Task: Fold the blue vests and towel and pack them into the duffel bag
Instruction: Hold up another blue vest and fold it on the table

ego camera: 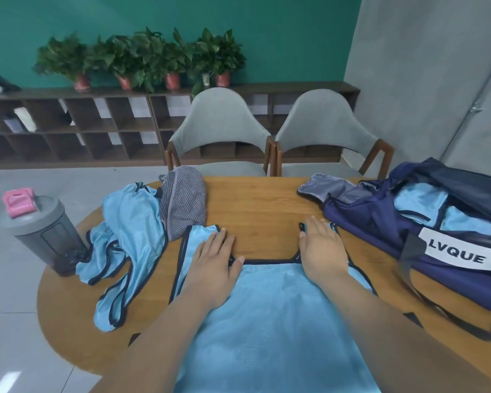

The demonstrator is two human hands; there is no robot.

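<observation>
A light blue vest [272, 316] with dark trim lies spread flat on the wooden table [255, 202], filling the lower centre. The left hand [214, 265] and right hand [322, 252] press its shoulder straps, fingers straight, grasping nothing. At left lies a crumpled blue vest [128, 245] beside a grey striped towel [183, 202]. At right, the open navy duffel bag [425, 231] holds blue fabric. A grey shaker bottle [44, 231] stands far left.

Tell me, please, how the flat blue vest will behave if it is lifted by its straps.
The flat vest is probably floppy: the crumpled vests beside it lie in soft folds. It looks thin, so likely light. The left hand and right hand press it flat; it may slide on the smooth table.
</observation>
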